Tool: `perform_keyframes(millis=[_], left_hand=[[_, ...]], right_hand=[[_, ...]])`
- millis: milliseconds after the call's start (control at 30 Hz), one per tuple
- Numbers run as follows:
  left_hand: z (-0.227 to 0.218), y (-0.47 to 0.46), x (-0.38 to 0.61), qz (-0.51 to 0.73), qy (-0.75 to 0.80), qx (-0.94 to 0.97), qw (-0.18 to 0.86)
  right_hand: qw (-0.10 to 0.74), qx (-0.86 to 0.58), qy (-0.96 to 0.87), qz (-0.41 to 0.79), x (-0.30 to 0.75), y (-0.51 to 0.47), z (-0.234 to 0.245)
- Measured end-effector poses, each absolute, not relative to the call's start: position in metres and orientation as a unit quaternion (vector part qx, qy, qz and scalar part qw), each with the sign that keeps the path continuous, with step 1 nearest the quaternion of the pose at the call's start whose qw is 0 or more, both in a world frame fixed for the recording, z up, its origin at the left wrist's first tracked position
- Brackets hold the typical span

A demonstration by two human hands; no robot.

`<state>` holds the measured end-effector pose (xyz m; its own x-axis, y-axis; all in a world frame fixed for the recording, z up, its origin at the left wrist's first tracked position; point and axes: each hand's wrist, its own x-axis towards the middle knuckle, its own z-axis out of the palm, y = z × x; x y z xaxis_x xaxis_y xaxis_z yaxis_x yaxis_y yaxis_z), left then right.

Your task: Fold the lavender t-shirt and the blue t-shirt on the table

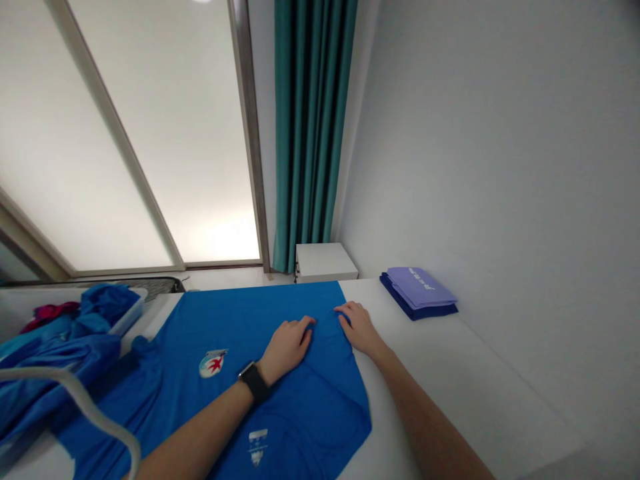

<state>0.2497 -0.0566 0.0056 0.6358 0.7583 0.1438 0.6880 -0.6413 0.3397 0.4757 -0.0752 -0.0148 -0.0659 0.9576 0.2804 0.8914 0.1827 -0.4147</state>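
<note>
A blue T-shirt [240, 313] lies spread over the white table, with a round red-and-white print on it and a small white print nearer to me. My left hand [287, 348] rests on the shirt right of the round print, its fingers loosely bent and thumb apart, a black watch on the wrist. My right hand [361, 328] lies across the shirt's right edge. Its fingertips touch the cloth with the thumb slightly apart from them. Soft creases run through the fabric between and below the two hands.
A white bin [133, 317] heaped with blue and dark red clothes [55, 333] stands at the left. In front of it curves a pale tube [85, 400]. Folded purple and navy fabric [420, 290] lies by the right wall. A white cabinet [325, 260] stands beyond the table.
</note>
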Motion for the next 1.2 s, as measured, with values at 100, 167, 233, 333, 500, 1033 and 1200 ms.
perform_keyframes(millis=[100, 167, 233, 333, 500, 1033, 1200], left_hand=[[0.007, -0.056, 0.249, 0.140, 0.409, 0.891, 0.138], [0.007, -0.056, 0.249, 0.141, 0.407, 0.892, 0.137], [0.006, -0.056, 0.249, 0.141, 0.407, 0.892, 0.136], [0.006, -0.056, 0.250, 0.145, 0.407, 0.891, 0.137], [0.006, -0.056, 0.250, 0.146, 0.401, 0.893, 0.141], [0.011, -0.051, 0.244, 0.099, 0.385, 0.916, 0.049], [0.006, -0.049, 0.243, 0.092, 0.377, 0.921, 0.011]], right_hand=[[0.277, -0.618, -0.732, 0.069, 0.477, -0.081, -0.010], [0.284, -0.611, -0.736, 0.062, 0.477, -0.088, -0.005], [0.275, -0.609, -0.742, 0.060, 0.474, -0.099, 0.002], [0.251, -0.603, -0.754, 0.075, 0.465, -0.121, 0.011], [0.227, -0.606, -0.755, 0.110, 0.448, -0.168, 0.020], [0.109, -0.579, -0.806, 0.058, 0.457, -0.246, -0.009], [0.141, -0.574, -0.801, 0.088, 0.462, -0.249, -0.002]])
